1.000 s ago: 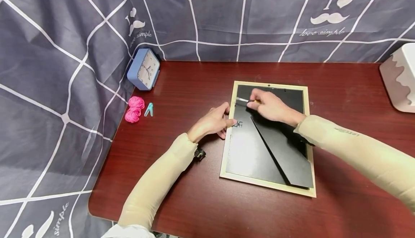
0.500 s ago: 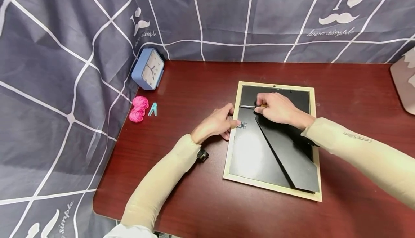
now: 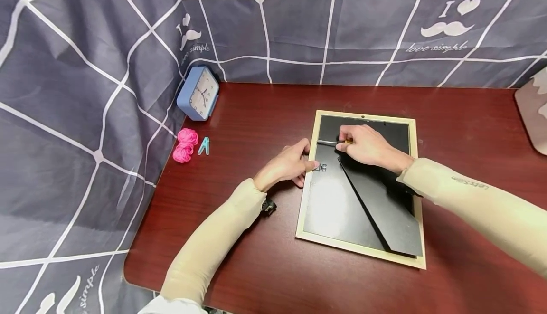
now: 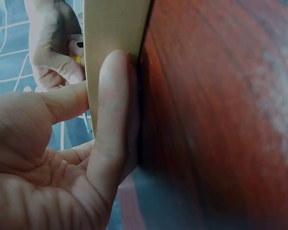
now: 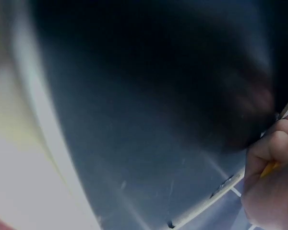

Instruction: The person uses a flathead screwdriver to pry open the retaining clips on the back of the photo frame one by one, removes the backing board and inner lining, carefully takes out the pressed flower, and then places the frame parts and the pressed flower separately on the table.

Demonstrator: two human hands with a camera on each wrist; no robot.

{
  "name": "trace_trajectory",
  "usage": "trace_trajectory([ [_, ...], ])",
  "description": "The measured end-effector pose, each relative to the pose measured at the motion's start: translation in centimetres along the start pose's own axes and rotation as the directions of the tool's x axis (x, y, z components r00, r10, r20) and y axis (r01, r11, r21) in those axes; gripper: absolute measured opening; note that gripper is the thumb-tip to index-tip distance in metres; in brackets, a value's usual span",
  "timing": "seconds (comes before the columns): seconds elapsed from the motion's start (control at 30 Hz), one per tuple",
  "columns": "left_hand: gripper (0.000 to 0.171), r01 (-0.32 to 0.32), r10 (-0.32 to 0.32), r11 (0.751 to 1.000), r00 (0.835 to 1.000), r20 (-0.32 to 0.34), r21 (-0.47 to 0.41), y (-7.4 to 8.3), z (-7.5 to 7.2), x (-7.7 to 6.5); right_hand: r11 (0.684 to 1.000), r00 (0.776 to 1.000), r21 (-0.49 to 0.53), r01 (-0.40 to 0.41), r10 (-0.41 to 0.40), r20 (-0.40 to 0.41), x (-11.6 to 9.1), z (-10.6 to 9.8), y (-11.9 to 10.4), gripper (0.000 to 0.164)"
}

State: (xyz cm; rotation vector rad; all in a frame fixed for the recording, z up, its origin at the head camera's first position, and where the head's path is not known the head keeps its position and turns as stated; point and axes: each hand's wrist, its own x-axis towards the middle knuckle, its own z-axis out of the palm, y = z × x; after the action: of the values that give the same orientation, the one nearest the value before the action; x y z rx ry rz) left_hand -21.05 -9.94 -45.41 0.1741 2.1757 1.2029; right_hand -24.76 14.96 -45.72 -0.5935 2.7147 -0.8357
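A picture frame (image 3: pixel 302 209) with a pale wooden border lies back side up on the table, its black backing board (image 3: pixel 326 204) showing. A black easel stand flap (image 3: pixel 384 214) slants across the board. My left hand (image 3: pixel 290 164) holds the frame's left border, thumb on top near a small metal hinge (image 3: pixel 323 167) and fingers against the outer side; the left wrist view shows them on the wooden edge (image 4: pixel 113 28). My right hand (image 3: pixel 365 145) grips a screwdriver by its yellow and black handle. Its metal shaft (image 3: pixel 328 142) points left, the tip at the border's inner edge.
A blue alarm clock (image 3: pixel 198 93) stands at the back left. Pink yarn (image 3: pixel 186 145) and a teal clothes peg (image 3: pixel 204 146) lie in front of it. At the far right is a pinkish-white container (image 3: pixel 532 109). A grey checked cloth (image 3: pixel 295 29) hangs behind the red-brown table (image 3: pixel 256 114).
The whole view has shifted slightly. The screwdriver in my right hand has moved a little toward me along the left border and settled there. My left hand stays on the frame.
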Motion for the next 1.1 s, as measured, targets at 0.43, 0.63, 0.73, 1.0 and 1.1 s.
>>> trace_trajectory([
  [0.43, 0.027, -0.001, 0.001, 1.0, 1.0, -0.01, -0.029, 0.0, 0.2, 0.0, 0.999, 1.0, -0.039, -0.011, 0.011, 0.004, 0.6, 0.8, 1.9, 0.014],
  [0.63, 0.028, 0.008, -0.008, 0.999, 1.0, -0.007, -0.037, 0.1, 0.2, 0.0, 0.999, 0.999, -0.012, 0.035, -0.035, -0.005, 1.0, 0.9, 2.8, 0.017],
  [0.73, 0.028, 0.006, -0.007, 1.0, 1.0, -0.005, -0.028, 0.1, 0.2, 0.0, 1.0, 1.0, -0.009, 0.023, -0.022, 0.014, 0.4, 0.0, 1.4, 0.015],
  [1.0, 0.028, -0.001, 0.001, 1.0, 1.0, -0.001, -0.013, 0.1, 0.1, 0.1, 0.999, 0.999, -0.037, -0.034, 0.035, 0.038, -0.1, -0.8, -0.6, 0.014],
  [1.1, 0.029, -0.007, 0.007, 1.0, 1.0, 0.005, -0.017, 0.1, 0.1, 0.2, 0.999, 0.999, -0.031, -0.03, 0.031, 0.035, -0.1, -0.7, -0.5, 0.014],
])
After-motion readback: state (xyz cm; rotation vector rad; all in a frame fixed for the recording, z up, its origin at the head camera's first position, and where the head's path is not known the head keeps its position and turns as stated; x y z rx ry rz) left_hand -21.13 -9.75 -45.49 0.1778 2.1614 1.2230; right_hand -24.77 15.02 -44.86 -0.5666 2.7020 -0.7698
